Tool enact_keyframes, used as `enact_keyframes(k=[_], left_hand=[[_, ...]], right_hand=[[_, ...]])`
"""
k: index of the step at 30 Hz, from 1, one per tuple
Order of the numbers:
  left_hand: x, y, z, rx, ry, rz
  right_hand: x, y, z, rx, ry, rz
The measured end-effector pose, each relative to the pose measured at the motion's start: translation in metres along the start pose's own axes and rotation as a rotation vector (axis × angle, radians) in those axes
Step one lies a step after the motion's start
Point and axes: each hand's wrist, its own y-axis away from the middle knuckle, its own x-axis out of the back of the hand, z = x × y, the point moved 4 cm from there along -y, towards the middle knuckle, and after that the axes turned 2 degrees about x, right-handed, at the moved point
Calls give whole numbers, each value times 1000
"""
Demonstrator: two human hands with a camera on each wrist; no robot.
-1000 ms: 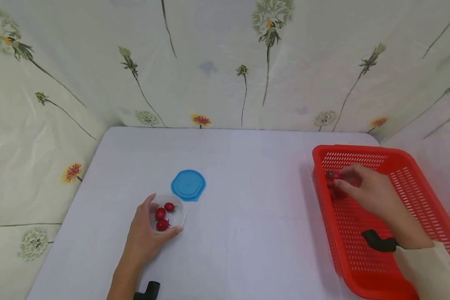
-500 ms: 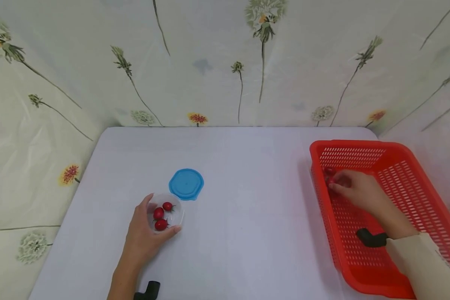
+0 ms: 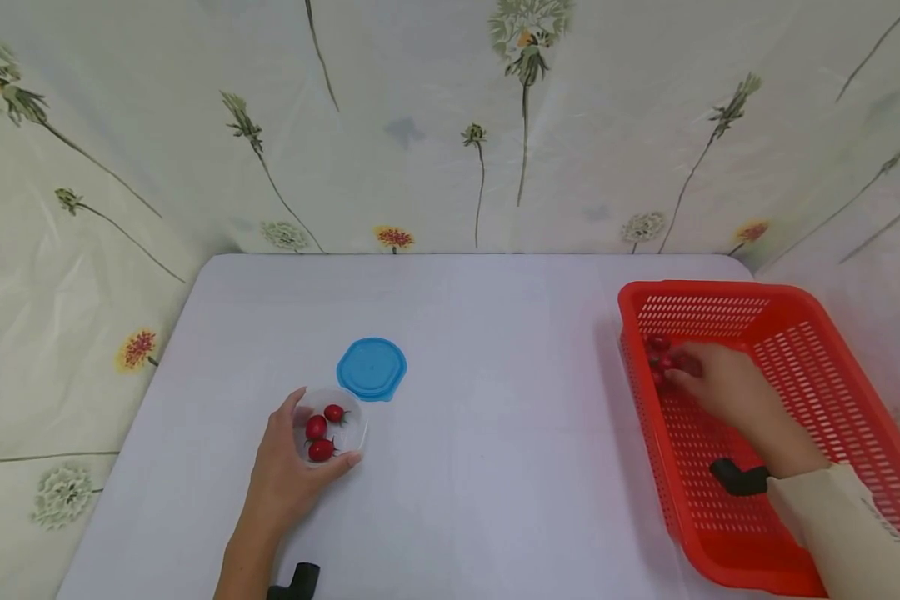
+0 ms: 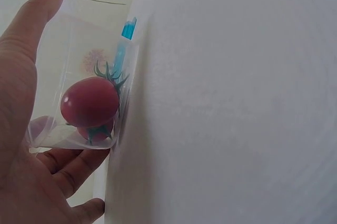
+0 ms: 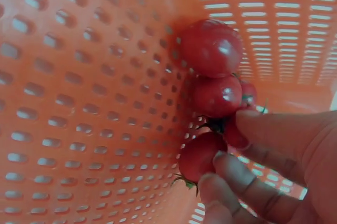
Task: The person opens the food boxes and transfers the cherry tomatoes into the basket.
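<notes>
Left hand (image 3: 288, 471) sits near left, thumb and fingers in a wide C, left forearm (image 3: 249, 550) bare; right hand (image 3: 727, 387) right and farther, fingers bent, right forearm (image 3: 843, 521) sleeved.

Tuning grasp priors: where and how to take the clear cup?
Clear cup: probably the outer side wall, gripped across opposite sides, from the near left, as the left hand has it. It stands upright and open, tomatoes inside; the blue lid crowds its far right side.
</notes>
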Motion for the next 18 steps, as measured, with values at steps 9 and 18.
enact_keyframes(k=[9, 18], left_hand=[[0, 1, 1, 0, 0, -2], [1, 1, 1, -2, 2, 0]], right_hand=[[-3, 4, 2, -29, 28, -7], [-4, 4, 0, -40, 8, -34]])
